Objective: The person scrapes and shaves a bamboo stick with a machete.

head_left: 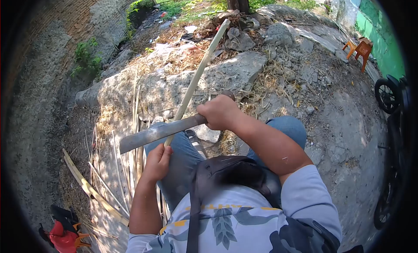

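Rubble-strewn ground (339, 131) extends before you; a brick wall (37, 92) stands at left. Your right hand (221, 112) grips a machete (159, 134); your left hand (157, 163) grips a wooden strip (199, 72) crossing beneath the blade.

Counted: two hands (160, 159) (221, 111), one machete (159, 133), one held wooden strip (197, 79); one tree trunk (237, 1), twelve o'clock; one motorcycle (389, 155), three o'clock.

Outdoor yard or vacant-lot type spot, not indoors: sunlight and shade patches on bare, rough ground (344, 122). Reference = broken slab (230, 74). Left of slab: weathered brick wall (65, 18). Beyond slab: tree trunk (237, 1), greenery (300, 1), scattered litter (190, 29). Right of slab: rubble (278, 34), orange plastic chair (362, 49), green wall (383, 46), black two-wheeler (387, 96).
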Available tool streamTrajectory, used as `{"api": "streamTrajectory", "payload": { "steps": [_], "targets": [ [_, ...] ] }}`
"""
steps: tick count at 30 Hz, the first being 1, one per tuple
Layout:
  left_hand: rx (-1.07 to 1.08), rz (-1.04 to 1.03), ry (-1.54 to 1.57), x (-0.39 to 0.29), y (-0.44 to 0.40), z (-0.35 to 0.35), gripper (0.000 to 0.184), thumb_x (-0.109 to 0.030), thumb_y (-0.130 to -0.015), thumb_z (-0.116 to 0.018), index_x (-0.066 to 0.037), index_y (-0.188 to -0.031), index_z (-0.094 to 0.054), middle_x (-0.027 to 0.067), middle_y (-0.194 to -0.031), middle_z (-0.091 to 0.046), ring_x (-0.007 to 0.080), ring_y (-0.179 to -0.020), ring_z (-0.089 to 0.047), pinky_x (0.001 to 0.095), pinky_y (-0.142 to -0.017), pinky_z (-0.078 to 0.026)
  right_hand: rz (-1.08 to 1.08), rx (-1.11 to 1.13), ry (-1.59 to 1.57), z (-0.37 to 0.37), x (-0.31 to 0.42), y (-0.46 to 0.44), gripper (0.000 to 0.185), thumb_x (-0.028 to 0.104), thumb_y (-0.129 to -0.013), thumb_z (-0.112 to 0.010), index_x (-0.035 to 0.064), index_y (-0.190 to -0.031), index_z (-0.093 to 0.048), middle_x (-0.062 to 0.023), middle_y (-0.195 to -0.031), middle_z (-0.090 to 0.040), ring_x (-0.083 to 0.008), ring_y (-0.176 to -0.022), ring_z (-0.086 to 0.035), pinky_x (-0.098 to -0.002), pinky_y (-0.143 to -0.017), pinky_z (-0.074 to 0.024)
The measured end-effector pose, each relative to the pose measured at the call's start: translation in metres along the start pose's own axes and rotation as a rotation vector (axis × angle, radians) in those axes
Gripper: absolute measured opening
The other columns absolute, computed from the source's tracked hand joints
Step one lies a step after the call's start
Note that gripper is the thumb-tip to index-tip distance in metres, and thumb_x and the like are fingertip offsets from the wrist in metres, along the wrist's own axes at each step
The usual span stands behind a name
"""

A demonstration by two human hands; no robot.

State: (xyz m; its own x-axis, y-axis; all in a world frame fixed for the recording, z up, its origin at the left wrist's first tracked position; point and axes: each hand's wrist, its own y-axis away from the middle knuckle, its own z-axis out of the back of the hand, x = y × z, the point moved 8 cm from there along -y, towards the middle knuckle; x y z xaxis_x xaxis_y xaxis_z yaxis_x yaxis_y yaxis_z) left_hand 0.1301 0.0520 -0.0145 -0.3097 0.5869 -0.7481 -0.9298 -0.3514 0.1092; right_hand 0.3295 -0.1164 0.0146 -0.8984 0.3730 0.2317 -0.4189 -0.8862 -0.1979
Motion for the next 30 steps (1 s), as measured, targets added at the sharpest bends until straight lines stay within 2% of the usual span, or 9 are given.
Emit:
{"api": "streamTrajectory", "payload": {
  "steps": [3,6,10,13,17,20,24,28,30],
  "targets": [
    [0.042,0.052,0.027,0.005,0.002,-0.001,0.035,-0.031,-0.111,-0.055,0.0,-0.098,-0.066,0.0073,-0.074,-0.062,0.015,-0.069,-0.055,0.0344,-0.066,-0.046,-0.114,-0.046,-0.047,0.006,-0.035,0.001,0.018,0.026,-0.078,-0.073,0.017,-0.093,-0.069,-0.0096,-0.086,-0.074,-0.0337,-0.083,-0.074,-0.0486,-0.074,-0.0578],
    [0.039,0.06,0.001,-0.004,-0.001,0.0,0.034,-0.03,-0.111,-0.055,-0.001,-0.098,-0.066,0.0066,-0.074,-0.062,0.0145,-0.069,-0.054,0.0339,-0.066,-0.046,-0.281,0.035,-0.042,0.007,-0.063,0.006,0.019,0.027,-0.08,-0.073,0.0177,-0.096,-0.069,-0.0105,-0.087,-0.074,-0.0338,-0.085,-0.074,-0.0492,-0.076,-0.0583],
    [0.049,0.046,0.036,0.0,-0.004,0.0,0.032,-0.029,-0.11,-0.055,-0.001,-0.098,-0.066,0.0055,-0.074,-0.061,0.0139,-0.069,-0.054,0.0334,-0.065,-0.046,-0.31,0.078,-0.019,0.018,-0.059,0.014,0.021,0.025,-0.082,-0.073,0.0162,-0.101,-0.071,-0.0106,-0.096,-0.076,-0.0337,-0.094,-0.075,-0.0486,-0.085,-0.0584],
    [0.056,0.083,0.079,0.005,-0.001,-0.003,0.032,-0.028,-0.11,-0.056,-0.001,-0.099,-0.066,0.0054,-0.074,-0.061,0.0135,-0.07,-0.054,0.0333,-0.065,-0.046,-0.247,0.106,-0.032,0.02,-0.04,0.013,0.019,0.025,-0.082,-0.072,0.0155,-0.098,-0.071,-0.0106,-0.094,-0.076,-0.0333,-0.092,-0.075,-0.0482,-0.083,-0.058],
    [0.033,0.034,0.026,0.004,-0.003,-0.003,0.031,-0.028,-0.11,-0.056,-0.001,-0.099,-0.067,0.0058,-0.074,-0.061,0.0136,-0.07,-0.054,0.0335,-0.064,-0.045,-0.043,-0.022,-0.021,-0.004,-0.004,0.001,0.019,0.024,-0.077,-0.075,0.0151,-0.092,-0.068,-0.0094,-0.08,-0.072,-0.0334,-0.082,-0.073,-0.048,-0.073,-0.0569],
    [0.036,0.034,-0.017,-0.002,0.002,0.001,0.032,-0.028,-0.11,-0.056,0.0,-0.099,-0.067,0.006,-0.073,-0.061,0.0137,-0.069,-0.053,0.0335,-0.064,-0.045,-0.106,0.064,-0.014,0.006,-0.023,0.0,0.016,0.023,-0.08,-0.072,0.0148,-0.094,-0.072,-0.0102,-0.087,-0.075,-0.0322,-0.088,-0.075,-0.0474,-0.079,-0.0573],
    [-0.004,-0.003,-0.022,-0.012,0.003,0.001,0.033,-0.029,-0.11,-0.056,0.0,-0.099,-0.067,0.0053,-0.073,-0.06,0.0133,-0.069,-0.052,0.0333,-0.063,-0.044,-0.329,0.021,-0.058,0.016,-0.079,0.008,0.017,0.021,-0.08,-0.072,0.0161,-0.096,-0.072,-0.0109,-0.093,-0.075,-0.0337,-0.092,-0.074,-0.0488,-0.081,-0.058],
    [0.059,0.082,0.058,0.004,-0.003,-0.001,0.034,-0.03,-0.11,-0.055,0.0,-0.099,-0.066,0.0047,-0.073,-0.059,0.0129,-0.069,-0.052,0.0337,-0.063,-0.044,-0.319,0.042,-0.047,0.021,-0.075,0.018,0.023,0.025,-0.081,-0.073,0.0162,-0.101,-0.071,-0.0106,-0.095,-0.075,-0.0333,-0.094,-0.074,-0.0496,-0.083,-0.058],
    [0.061,0.092,0.084,0.009,-0.001,-0.002,0.035,-0.031,-0.111,-0.055,0.0,-0.099,-0.066,0.0045,-0.073,-0.059,0.0127,-0.069,-0.052,0.0338,-0.063,-0.044,-0.261,0.028,-0.046,0.019,-0.063,0.016,0.021,0.026,-0.079,-0.074,0.0151,-0.096,-0.068,-0.0113,-0.089,-0.074,-0.0348,-0.089,-0.074,-0.051,-0.079,-0.0571]
  ]
}}
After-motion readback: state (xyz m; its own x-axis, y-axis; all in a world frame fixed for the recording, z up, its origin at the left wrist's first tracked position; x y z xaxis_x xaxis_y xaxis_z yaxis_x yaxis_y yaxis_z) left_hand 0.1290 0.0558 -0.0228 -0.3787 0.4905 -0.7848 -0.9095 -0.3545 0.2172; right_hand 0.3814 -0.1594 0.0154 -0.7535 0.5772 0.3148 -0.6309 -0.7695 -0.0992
